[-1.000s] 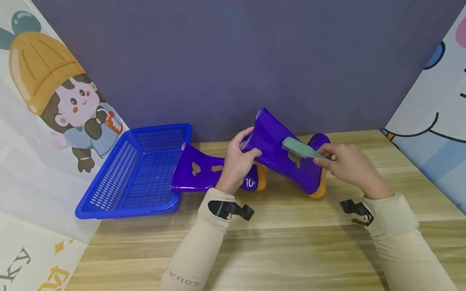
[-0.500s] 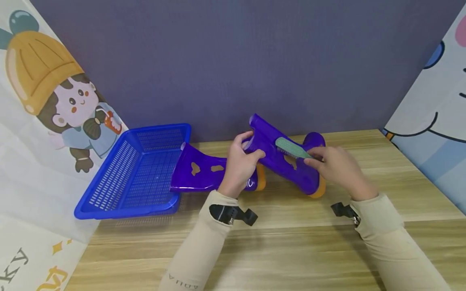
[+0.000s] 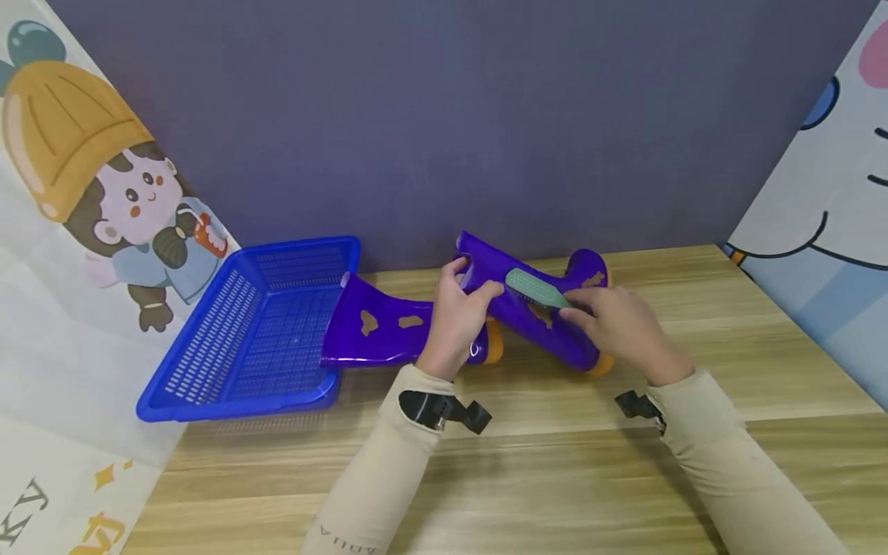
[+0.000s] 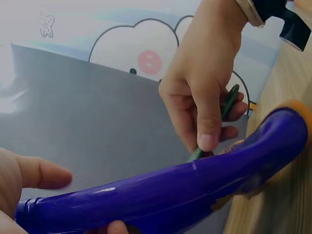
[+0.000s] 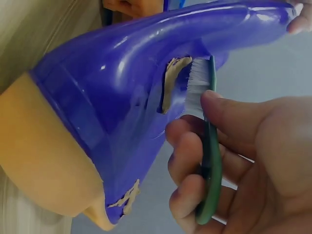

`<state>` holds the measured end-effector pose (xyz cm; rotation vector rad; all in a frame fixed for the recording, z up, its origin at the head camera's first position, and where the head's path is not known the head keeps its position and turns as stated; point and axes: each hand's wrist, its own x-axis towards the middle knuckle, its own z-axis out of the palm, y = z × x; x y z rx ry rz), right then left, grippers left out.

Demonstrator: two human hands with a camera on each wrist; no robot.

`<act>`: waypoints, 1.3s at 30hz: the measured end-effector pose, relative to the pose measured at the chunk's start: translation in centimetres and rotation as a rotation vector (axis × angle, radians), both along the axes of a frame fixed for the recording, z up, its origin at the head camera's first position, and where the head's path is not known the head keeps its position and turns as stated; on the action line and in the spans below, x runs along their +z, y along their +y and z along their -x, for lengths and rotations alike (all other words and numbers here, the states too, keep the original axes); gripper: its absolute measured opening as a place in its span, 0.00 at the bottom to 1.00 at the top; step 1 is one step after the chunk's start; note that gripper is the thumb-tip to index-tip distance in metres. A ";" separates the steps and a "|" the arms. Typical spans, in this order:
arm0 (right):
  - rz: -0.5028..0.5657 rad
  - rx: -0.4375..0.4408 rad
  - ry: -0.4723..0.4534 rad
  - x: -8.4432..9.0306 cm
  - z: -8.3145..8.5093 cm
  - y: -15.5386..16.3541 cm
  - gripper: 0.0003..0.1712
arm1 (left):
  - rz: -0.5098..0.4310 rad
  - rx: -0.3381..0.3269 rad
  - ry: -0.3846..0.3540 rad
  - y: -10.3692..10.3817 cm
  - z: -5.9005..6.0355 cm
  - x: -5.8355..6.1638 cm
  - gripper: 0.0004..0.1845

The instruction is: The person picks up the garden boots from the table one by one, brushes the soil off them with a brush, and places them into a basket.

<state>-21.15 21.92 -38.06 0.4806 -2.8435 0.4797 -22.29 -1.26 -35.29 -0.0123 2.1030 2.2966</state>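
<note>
A person's left hand (image 3: 454, 320) grips a glossy purple boot (image 3: 565, 339) by the top of its shaft, thumb on the near side and fingers at the opening, while the right hand (image 3: 620, 327) pinches a green brush (image 3: 534, 287) between thumb and curled fingers. The boot is tilted above a wood-grain table (image 3: 541, 478), shaft raised toward the left and orange sole low at the right. White bristles face the shaft right beside a ragged brown patch (image 5: 174, 85); another brown mark shows near the toe.

Crowding the scene, a second purple boot (image 3: 385, 341) lies on its side just left of the first, two brown patches facing up. The left hand and wrist block the view of its ankle, and its cuff overlaps the edge of a blue mesh basket (image 3: 236, 408); whether the two touch cannot be told from this angle. The right hand hides the brush handle from the head camera, though the right wrist view shows it running under the fingers.

A gray partition (image 3: 444, 123) rises close behind the raised boot, flanked by cartoon-printed panels at left (image 3: 159, 196) and right (image 3: 770, 220). Black straps circle both wrists over pale sleeves.
</note>
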 end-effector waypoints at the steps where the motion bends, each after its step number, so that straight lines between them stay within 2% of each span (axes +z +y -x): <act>1: 0.006 0.000 -0.005 0.1 0.0 0.1 0.18 | -0.006 0.000 -0.008 -0.1 0.2 -0.2 0.39; 6: 0.071 -0.028 -0.072 1.4 -0.3 2.2 0.18 | -0.021 -0.014 -0.022 -0.7 1.0 -0.8 0.34; 11: 0.122 -0.095 -0.095 3.1 -0.5 5.3 0.22 | -0.012 -0.052 -0.022 -1.6 1.5 -0.4 0.32; 14: 0.126 -0.121 -0.118 3.3 -0.6 6.7 0.21 | -0.008 -0.072 -0.033 -2.2 1.8 -0.2 0.30; 21: 0.078 -0.103 -0.205 1.1 -0.5 8.1 0.16 | 0.006 -0.111 -0.043 -3.0 2.0 -0.1 0.28; 28: 0.065 0.001 -0.208 -0.8 -0.5 8.5 0.07 | 0.006 -0.137 -0.038 -3.5 2.3 -0.1 0.26; 33: 0.019 -0.025 -0.242 -1.7 0.0 8.9 0.08 | 0.018 -0.144 -0.032 -3.8 2.4 0.0 0.27; 39: 0.024 -0.083 -0.295 -2.5 0.4 9.8 0.11 | 0.025 -0.148 -0.027 -3.9 2.4 0.0 0.27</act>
